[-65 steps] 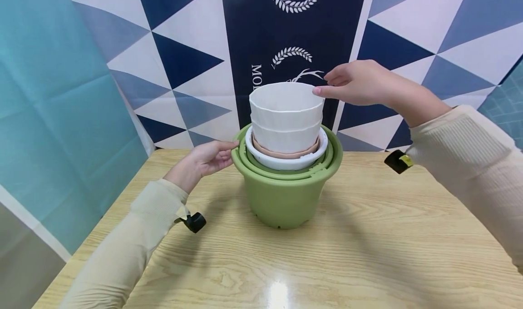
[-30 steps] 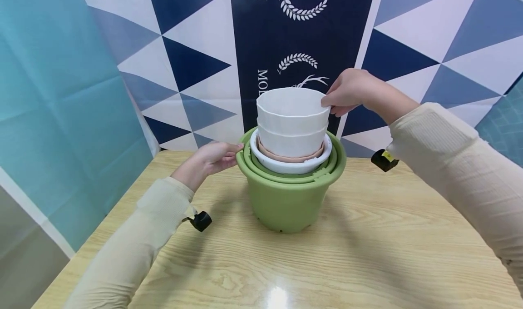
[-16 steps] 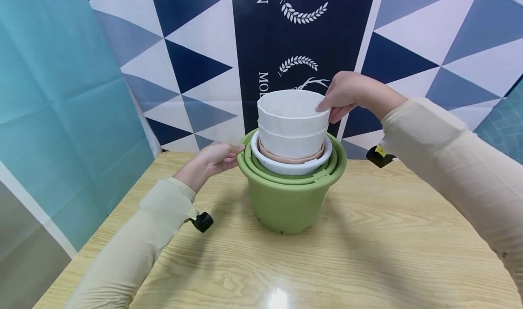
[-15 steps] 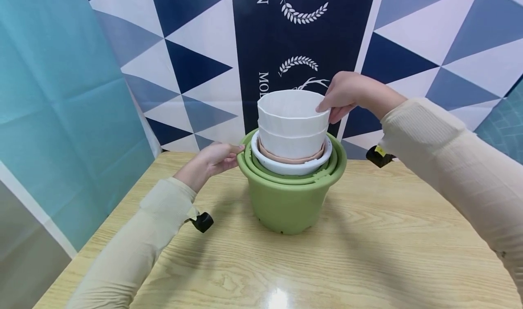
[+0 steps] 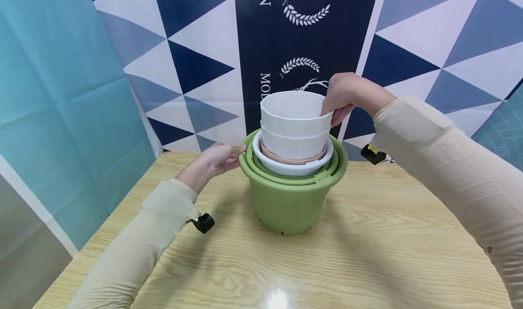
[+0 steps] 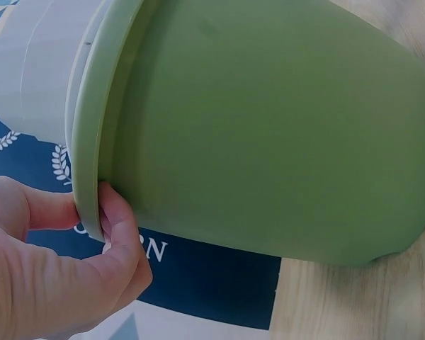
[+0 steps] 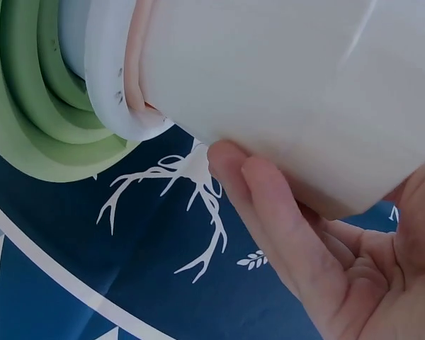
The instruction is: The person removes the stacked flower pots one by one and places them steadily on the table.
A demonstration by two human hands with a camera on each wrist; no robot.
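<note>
The fingers of the right hand (image 5: 345, 93) are clamped over the rim of the white pot (image 5: 294, 129), thumb inside, others along its outer wall; those of the left hand (image 5: 216, 160) pinch the edge of the outer green pot (image 5: 286, 209); the white pot stands upright atop the nest, its base within a peach pot (image 7: 134, 64), itself inside a round white pot (image 7: 103, 78) and at least one smaller green pot (image 7: 49, 35); the nest stands on the wooden surface (image 5: 388, 245); the step in hand looks like gripping the white pot while steadying the nest; the next move seems to call for a firm pinch and straight upward pull, the left hand restraining the green rim.
</note>
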